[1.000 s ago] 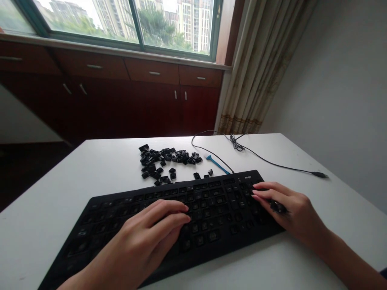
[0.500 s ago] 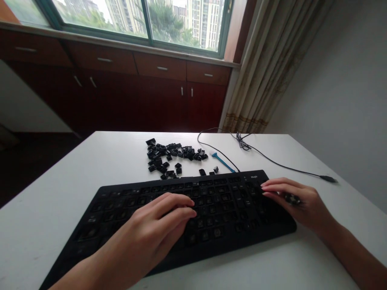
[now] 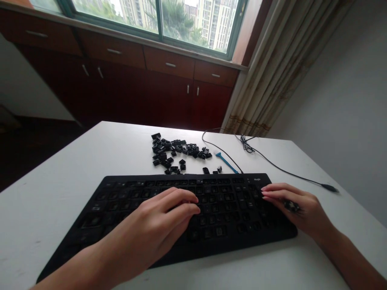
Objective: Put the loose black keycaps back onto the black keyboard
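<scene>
A black keyboard (image 3: 242, 237) lies across the white table, with many of its key positions showing as open sockets without caps. Over its middle rests my left hand (image 3: 166, 217), fingers loosely bent and apart, with nothing visible in them; its thumb is mostly hidden. At the keyboard's right end is my right hand (image 3: 302, 205), its fingertips close together over the number-pad area. A small dark thing with light specks (image 3: 292, 206) shows in the curl of that hand; its kind is unclear. Behind the keyboard lies a heap of loose black keycaps (image 3: 165, 149).
A blue plastic tool (image 3: 226, 163) lies behind the keyboard beside a few stray keycaps (image 3: 206, 170). The black cable (image 3: 281, 164) runs over the right of the table to its plug (image 3: 329, 188). Wooden cabinets (image 3: 121, 88) and a curtain (image 3: 263, 76) stand beyond.
The view has tilted slightly, shifting the scene a little. Both hands keep nearly the same place over the keyboard.
</scene>
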